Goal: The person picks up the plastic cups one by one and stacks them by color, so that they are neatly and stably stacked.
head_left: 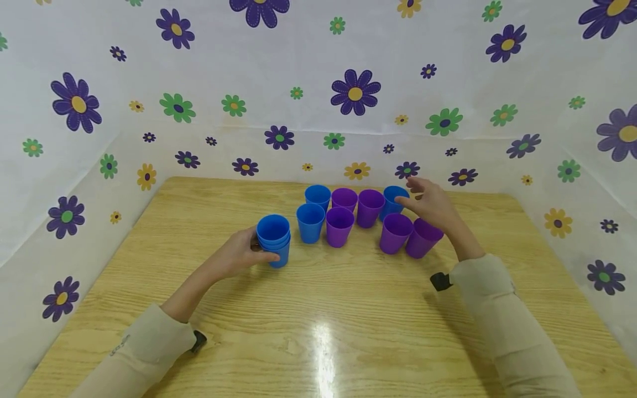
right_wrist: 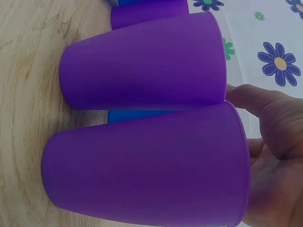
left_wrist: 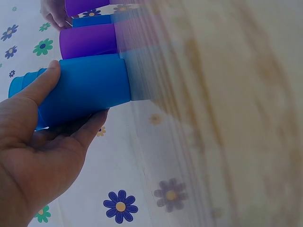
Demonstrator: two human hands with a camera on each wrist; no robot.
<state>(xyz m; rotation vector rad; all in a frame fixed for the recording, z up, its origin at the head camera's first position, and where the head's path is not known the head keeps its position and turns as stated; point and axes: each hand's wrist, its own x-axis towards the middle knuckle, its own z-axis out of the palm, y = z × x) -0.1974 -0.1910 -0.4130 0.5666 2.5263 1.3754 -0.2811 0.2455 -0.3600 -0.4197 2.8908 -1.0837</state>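
In the head view, a stack of nested blue cups (head_left: 274, 237) stands upright left of the other cups. My left hand (head_left: 242, 255) grips it from the left, thumb on the near side; the left wrist view shows the thumb and fingers round the stack (left_wrist: 90, 82). My right hand (head_left: 432, 205) hovers at a blue cup (head_left: 392, 203) in the back right, with thumb and fingers apart near its rim. Whether they touch it cannot be told. Two purple cups (head_left: 396, 234) (head_left: 423, 240) stand in front of that hand, and in the right wrist view they hide part of its fingers.
Between the hands stand more upright cups: two blue ones (head_left: 311, 224) (head_left: 318, 196) and several purple ones (head_left: 340, 228), close together. The wooden table (head_left: 278, 331) is bordered by a white cloth (head_left: 318, 143) with printed flowers at the back and sides.
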